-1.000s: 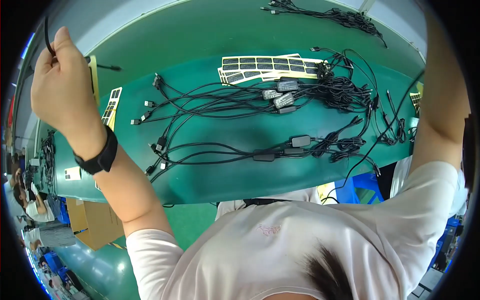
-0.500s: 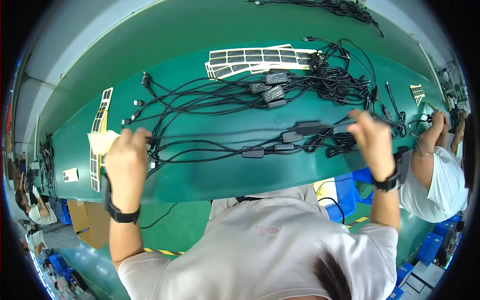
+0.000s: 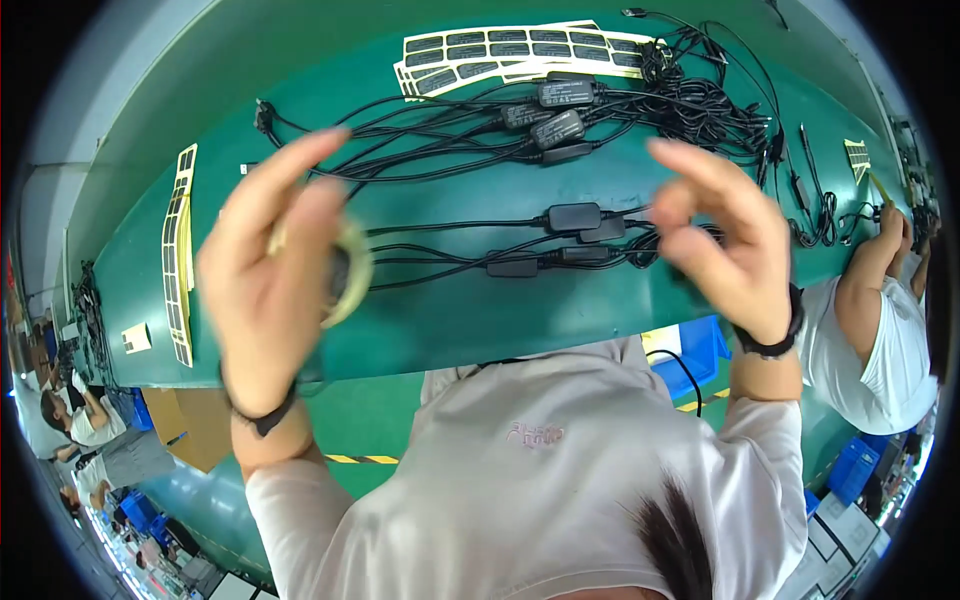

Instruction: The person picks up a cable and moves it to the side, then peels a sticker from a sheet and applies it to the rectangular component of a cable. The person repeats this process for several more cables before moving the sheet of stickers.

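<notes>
My left hand [image 3: 275,270], blurred, is raised over the left part of the table. It holds a curled pale-yellow label strip [image 3: 357,272] with a dark label on it; the gripping fingers are partly hidden. My right hand [image 3: 728,240] hovers at the right with fingers apart, nothing held. Between them lies a row of black cables with small box modules, the nearest being a plain black module [image 3: 574,217]. Beyond lies another group of cables, whose modules, such as the labelled module [image 3: 557,130], bear printed dark labels.
Label sheets [image 3: 510,50] overlap at the back, and a long label strip [image 3: 177,260] lies at the left. A coiled cable bundle [image 3: 700,115] sits at the back right. A co-worker's arm [image 3: 875,265] reaches in at the far right. A blue bin [image 3: 700,350] stands below the table edge.
Both hands have let go of the stretched cable, which now lies with the near row. My left hand has moved right and up, the label strip still with it. My right hand's fingers have spread.
</notes>
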A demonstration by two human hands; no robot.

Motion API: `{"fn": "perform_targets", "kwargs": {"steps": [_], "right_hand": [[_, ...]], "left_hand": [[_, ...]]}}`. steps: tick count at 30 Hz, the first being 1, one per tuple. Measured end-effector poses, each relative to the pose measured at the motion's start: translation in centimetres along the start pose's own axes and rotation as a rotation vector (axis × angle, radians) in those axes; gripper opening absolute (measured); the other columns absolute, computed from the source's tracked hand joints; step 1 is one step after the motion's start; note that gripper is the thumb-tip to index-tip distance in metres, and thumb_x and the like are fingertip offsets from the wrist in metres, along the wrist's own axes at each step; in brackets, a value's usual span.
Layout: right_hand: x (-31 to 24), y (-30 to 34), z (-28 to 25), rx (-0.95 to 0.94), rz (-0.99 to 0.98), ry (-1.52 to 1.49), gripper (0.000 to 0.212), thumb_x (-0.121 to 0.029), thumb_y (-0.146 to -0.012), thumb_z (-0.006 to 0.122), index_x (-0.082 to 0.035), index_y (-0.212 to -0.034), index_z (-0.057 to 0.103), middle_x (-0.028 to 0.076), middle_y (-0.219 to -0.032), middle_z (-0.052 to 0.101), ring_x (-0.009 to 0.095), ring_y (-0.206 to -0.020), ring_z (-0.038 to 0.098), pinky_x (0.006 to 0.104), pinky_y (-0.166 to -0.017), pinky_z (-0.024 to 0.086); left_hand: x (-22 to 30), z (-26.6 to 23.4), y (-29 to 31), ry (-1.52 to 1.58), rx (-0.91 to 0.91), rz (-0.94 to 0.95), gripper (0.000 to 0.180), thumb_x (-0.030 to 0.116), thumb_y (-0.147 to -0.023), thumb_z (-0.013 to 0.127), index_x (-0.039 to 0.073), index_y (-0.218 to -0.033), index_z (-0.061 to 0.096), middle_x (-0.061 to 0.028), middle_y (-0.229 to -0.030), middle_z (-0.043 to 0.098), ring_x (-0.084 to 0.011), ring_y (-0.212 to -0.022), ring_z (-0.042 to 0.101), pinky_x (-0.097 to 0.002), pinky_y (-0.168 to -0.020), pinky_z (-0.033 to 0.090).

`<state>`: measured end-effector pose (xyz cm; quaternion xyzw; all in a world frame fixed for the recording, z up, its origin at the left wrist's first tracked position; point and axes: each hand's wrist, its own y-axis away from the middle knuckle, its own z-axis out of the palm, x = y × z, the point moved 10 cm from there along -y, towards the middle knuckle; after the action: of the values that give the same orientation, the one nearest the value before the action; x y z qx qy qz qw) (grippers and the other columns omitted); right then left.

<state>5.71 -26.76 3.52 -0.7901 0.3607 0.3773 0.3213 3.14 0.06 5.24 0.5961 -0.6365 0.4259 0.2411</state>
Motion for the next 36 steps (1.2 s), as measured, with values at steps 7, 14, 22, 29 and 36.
{"fn": "perform_targets", "kwargs": {"steps": [7, 14, 22, 29, 36], "right_hand": [[-0.1, -3.1, 7.6, 0.020, 0.110, -0.396, 0.056, -0.003, -0.077, 0.073, -0.001, -0.126, 0.045, 0.009, -0.101, 0.060, 0.013, -0.093, 0.058, 0.0236, -0.074, 0.049], [3.1, -3.8, 7.5, -0.032, 0.326, -0.645, 0.044, 0.004, -0.078, 0.069, -0.002, -0.119, 0.053, 0.011, -0.104, 0.061, 0.014, -0.093, 0.059, 0.0232, -0.076, 0.049], [-1.1, -5.6, 4.9, 0.078, -0.219, 0.018, 0.036, -0.002, -0.071, 0.076, 0.000, -0.104, 0.063, 0.012, -0.108, 0.061, 0.021, -0.096, 0.059, 0.0321, -0.082, 0.047], [-0.8, -5.1, 5.4, -0.010, -0.198, -0.178, 0.035, -0.005, -0.068, 0.079, -0.001, -0.100, 0.066, 0.013, -0.105, 0.062, 0.023, -0.094, 0.059, 0.0321, -0.082, 0.047], [-1.1, -5.3, 4.8, 0.055, -0.206, -0.185, 0.024, -0.006, -0.070, 0.076, -0.002, -0.093, 0.068, 0.008, -0.082, 0.065, 0.021, -0.074, 0.063, 0.0282, -0.067, 0.051]], "left_hand": [[1.3, 8.2, -2.8, 0.504, -0.163, -0.078, 0.025, 0.011, -0.093, 0.055, 0.002, -0.116, 0.054, -0.0029, -0.091, 0.061, -0.0076, -0.077, 0.055, -0.0205, -0.066, 0.044], [0.7, 9.2, -2.1, 0.634, -0.410, -0.018, 0.050, -0.009, -0.079, 0.057, 0.003, -0.126, 0.043, -0.0087, -0.114, 0.053, -0.0140, -0.097, 0.056, -0.0252, -0.082, 0.047], [4.1, 9.0, -1.4, 0.356, -0.498, 0.403, 0.053, -0.016, -0.072, 0.049, 0.004, -0.120, 0.044, -0.0124, -0.116, 0.049, -0.0202, -0.106, 0.052, -0.0310, -0.087, 0.046], [6.3, 8.6, -0.4, 0.336, -0.572, 0.683, 0.050, -0.015, -0.071, 0.047, 0.005, -0.117, 0.045, -0.0133, -0.114, 0.048, -0.0236, -0.101, 0.052, -0.0327, -0.088, 0.044], [3.0, 8.1, -1.6, 0.596, -0.399, 0.209, 0.042, -0.009, -0.071, 0.058, 0.005, -0.111, 0.054, -0.0121, -0.109, 0.053, -0.0249, -0.101, 0.051, -0.0311, -0.082, 0.044]]}}
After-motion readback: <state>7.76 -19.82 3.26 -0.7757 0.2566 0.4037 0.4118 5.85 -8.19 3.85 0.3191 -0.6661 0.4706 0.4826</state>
